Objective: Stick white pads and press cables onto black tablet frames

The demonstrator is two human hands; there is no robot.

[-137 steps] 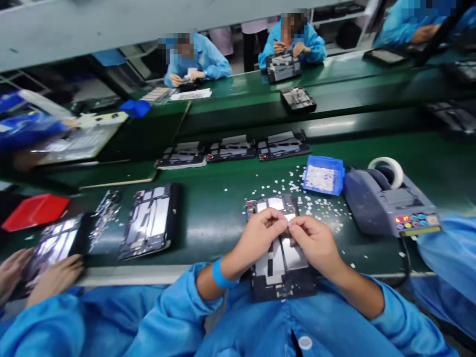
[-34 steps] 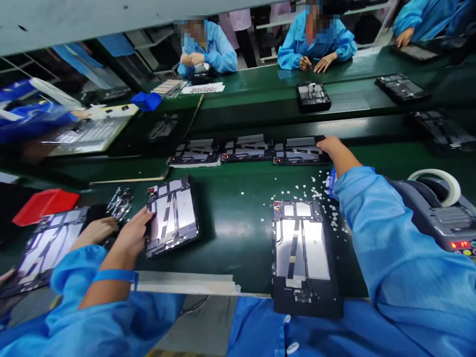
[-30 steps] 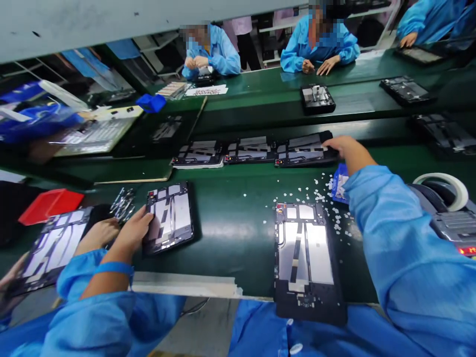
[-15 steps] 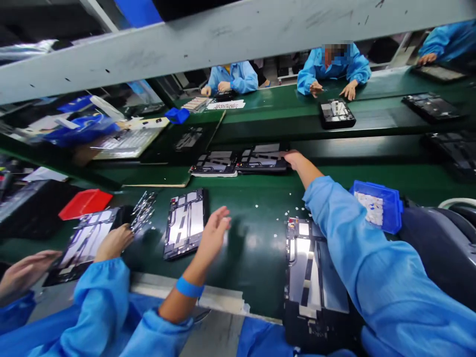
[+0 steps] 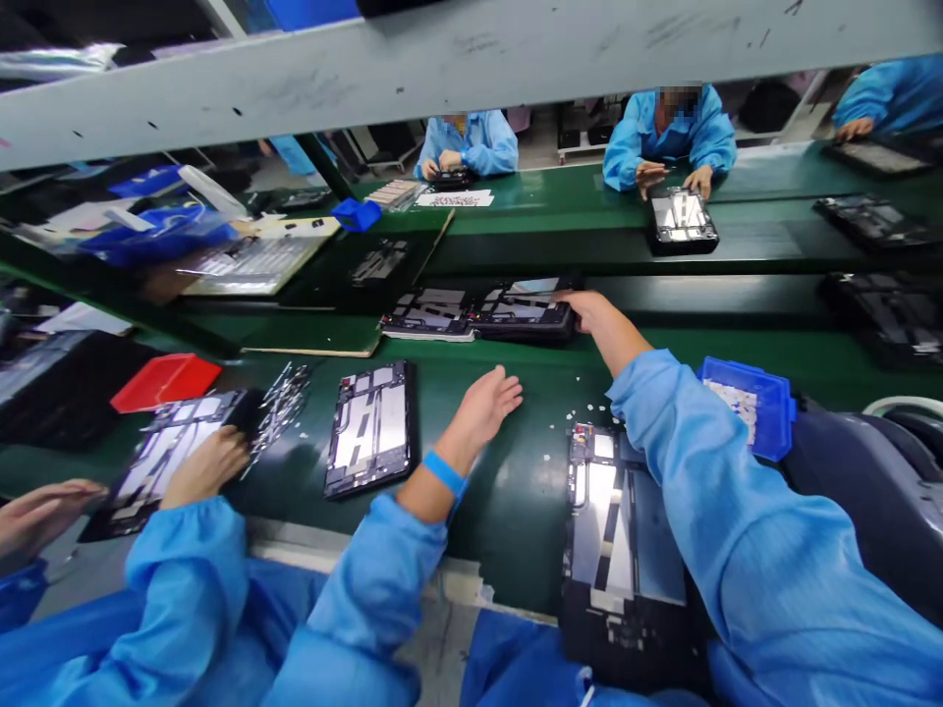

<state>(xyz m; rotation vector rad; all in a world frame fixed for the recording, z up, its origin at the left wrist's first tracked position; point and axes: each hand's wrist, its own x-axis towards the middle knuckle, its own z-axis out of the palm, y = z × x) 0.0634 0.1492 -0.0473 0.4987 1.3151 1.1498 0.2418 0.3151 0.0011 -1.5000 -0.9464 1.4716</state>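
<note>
At twelve o'clock on the green tabletop (image 5: 457,403), dark tablet frame (image 5: 525,306) tilted up, gripped at its right edge by right hand (image 5: 589,312). Left hand (image 5: 486,403) at ten o'clock of near frame (image 5: 615,520), fingers spread, hovering, holding nothing. Blue tray (image 5: 748,405) at two o'clock. Third frame (image 5: 372,427) at nine.

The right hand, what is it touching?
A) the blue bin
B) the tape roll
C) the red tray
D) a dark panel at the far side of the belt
D: the right hand reaches far across the green belt and rests on the edge of a dark panel, well apart from the blue bin and the red tray.
</note>
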